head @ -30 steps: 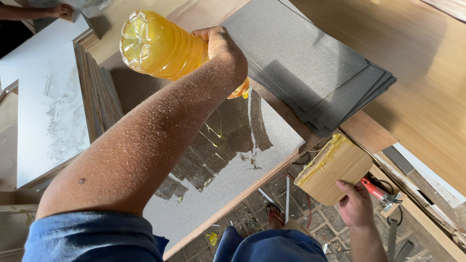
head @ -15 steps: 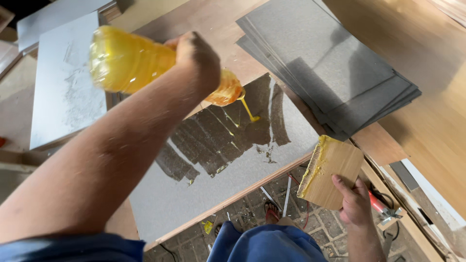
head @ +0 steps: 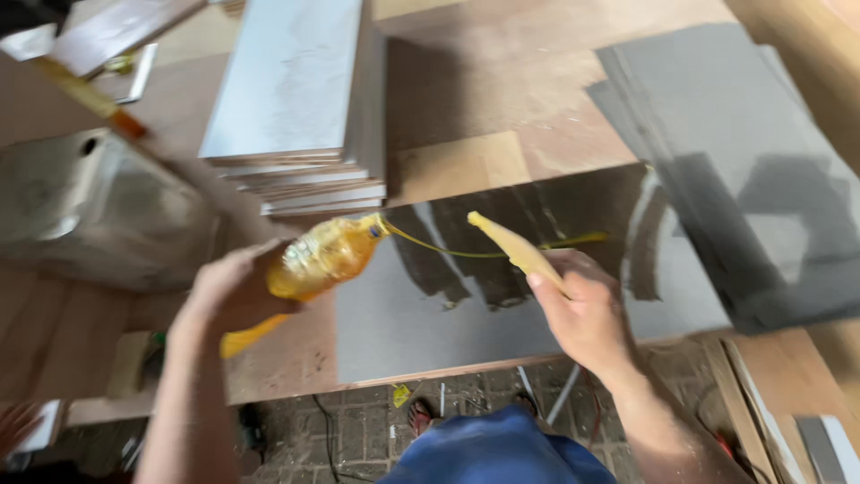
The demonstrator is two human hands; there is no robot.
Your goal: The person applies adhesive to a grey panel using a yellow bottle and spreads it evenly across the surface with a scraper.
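Observation:
My left hand [head: 228, 291] grips a clear plastic bottle [head: 324, 255] of yellow liquid, tilted with its mouth toward the right. A thin yellow string of liquid [head: 448, 251] runs from the mouth across a grey sheet [head: 403, 332] lying on the wooden bench. The sheet bears dark wet streaks [head: 502, 237]. My right hand [head: 582, 314] holds a thin wooden scraper piece [head: 515, 246], smeared yellow, just above the streaked part of the sheet.
A stack of grey-faced boards [head: 296, 108] stands at the back left of the wooden bench [head: 502, 81]. More grey sheets [head: 743, 152] lie fanned at the right. A metal box [head: 90, 211] sits at the left. Below the bench edge are a tiled floor and blue trousers [head: 497, 448].
The left hand swung the bottle down and to the left, off the sheet's middle. The right hand came up from below the bench edge with the wooden piece over the sheet. The view shifted left.

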